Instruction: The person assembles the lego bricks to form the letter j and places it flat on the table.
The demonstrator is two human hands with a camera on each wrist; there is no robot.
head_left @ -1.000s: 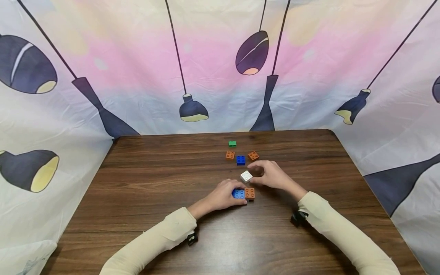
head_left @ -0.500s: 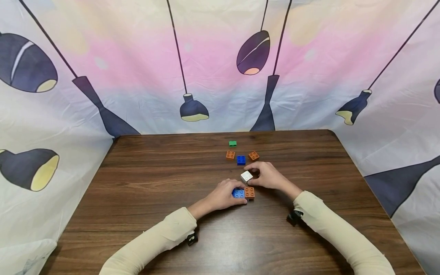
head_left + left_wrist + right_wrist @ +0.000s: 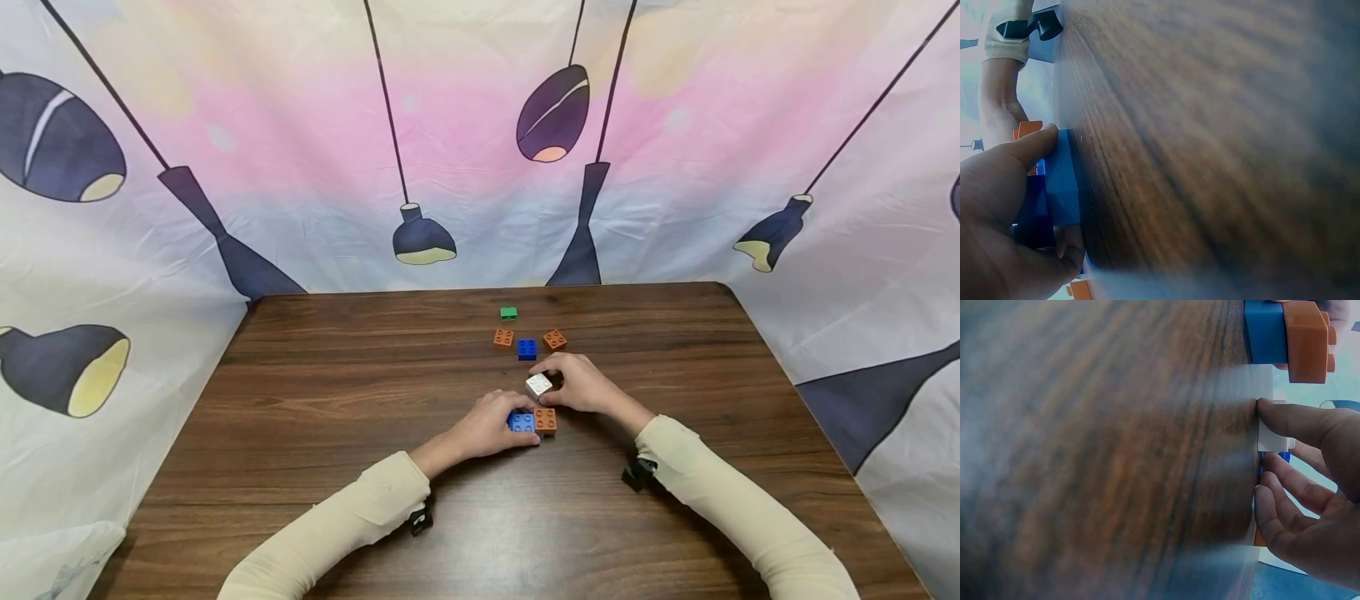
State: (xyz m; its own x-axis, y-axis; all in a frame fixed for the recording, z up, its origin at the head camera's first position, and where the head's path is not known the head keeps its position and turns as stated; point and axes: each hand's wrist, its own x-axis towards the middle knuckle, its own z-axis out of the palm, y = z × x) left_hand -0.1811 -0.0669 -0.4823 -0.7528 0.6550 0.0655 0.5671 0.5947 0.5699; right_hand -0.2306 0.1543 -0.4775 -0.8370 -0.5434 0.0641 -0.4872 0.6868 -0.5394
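My left hand [image 3: 489,425] grips a small stack of toy building bricks, its thumb and fingers on opposite sides. Blue bricks [image 3: 522,423] form the lower and left part of this stack, and an orange brick [image 3: 545,421] sits on its right end. In the left wrist view the lower blue brick [image 3: 1063,178] lies on the table under a darker blue one [image 3: 1036,212]. Just behind the stack, my right hand [image 3: 588,385] pinches a white brick [image 3: 538,384] between thumb and fingers. That white brick [image 3: 1272,440] rests on the tabletop in the right wrist view, partly covered by the thumb.
Beyond the hands lie a dark blue brick [image 3: 527,349], two orange bricks, one on the left [image 3: 503,338] and one on the right [image 3: 554,340], and a green brick [image 3: 508,313] farther back. The brown wooden table [image 3: 337,358] meets a printed cloth [image 3: 480,167] behind it.
My right hand has moved slightly left, and its fingers have closed in around the white brick. The left hand and its stack have stayed in place.
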